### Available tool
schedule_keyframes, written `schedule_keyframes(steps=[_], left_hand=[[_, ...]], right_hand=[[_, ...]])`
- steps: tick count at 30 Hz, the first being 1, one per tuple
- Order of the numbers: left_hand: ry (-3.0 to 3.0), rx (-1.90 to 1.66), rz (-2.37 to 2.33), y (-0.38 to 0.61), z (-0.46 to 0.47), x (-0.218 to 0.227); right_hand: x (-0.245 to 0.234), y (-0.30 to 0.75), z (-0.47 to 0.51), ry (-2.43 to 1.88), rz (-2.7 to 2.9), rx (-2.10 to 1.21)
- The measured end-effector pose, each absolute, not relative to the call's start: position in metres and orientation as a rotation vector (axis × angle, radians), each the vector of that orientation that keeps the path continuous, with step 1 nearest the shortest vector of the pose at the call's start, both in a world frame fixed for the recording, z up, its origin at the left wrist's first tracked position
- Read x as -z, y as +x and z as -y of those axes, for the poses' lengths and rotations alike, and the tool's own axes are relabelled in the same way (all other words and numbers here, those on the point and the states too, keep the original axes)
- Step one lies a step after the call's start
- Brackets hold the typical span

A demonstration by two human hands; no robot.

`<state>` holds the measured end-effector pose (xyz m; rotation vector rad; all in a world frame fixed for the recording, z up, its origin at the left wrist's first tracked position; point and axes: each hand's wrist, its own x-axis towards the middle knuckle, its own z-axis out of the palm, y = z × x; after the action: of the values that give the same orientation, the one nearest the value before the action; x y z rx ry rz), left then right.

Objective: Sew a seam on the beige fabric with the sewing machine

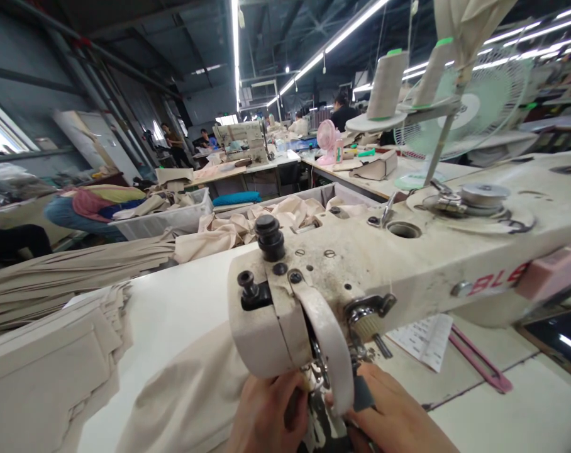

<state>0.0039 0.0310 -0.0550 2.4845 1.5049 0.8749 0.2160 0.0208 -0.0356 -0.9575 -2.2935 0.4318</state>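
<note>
A worn white sewing machine [408, 264] fills the middle of the view, its head end toward me. My left hand [266, 412] sits under the machine head at the needle area, fingers curled, resting on beige fabric [191, 390]. My right hand [393, 418] is just right of the needle, fingers pinched near a small dark part; what it holds is hidden. The needle itself is covered by the head and my hands.
A thick stack of cut beige pieces [44, 365] lies at the left. A paper slip [424, 340] and pink scissors [478, 362] lie right of the needle. Thread cones [387, 85] and a fan [478, 107] stand behind. Bins of fabric [172, 217] and other workers are beyond.
</note>
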Motion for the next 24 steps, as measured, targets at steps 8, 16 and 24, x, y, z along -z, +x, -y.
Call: schedule_keyframes(steps=[8,16,24], left_hand=[[2.519,-0.952,-1.439,0.007,-0.028,0.051],[2.21,-0.996,-1.506,0.01,-0.029,0.043],[2.056,-1.031,-1.633,0.011,-0.028,0.064]], right_hand=[[0.036,0.211,-0.022,-0.944,2.29,-0.305],[0.046,0.209,-0.025,-0.939,2.501,-0.116],[0.042,0.207,-0.031,-0.886,2.445,0.047]])
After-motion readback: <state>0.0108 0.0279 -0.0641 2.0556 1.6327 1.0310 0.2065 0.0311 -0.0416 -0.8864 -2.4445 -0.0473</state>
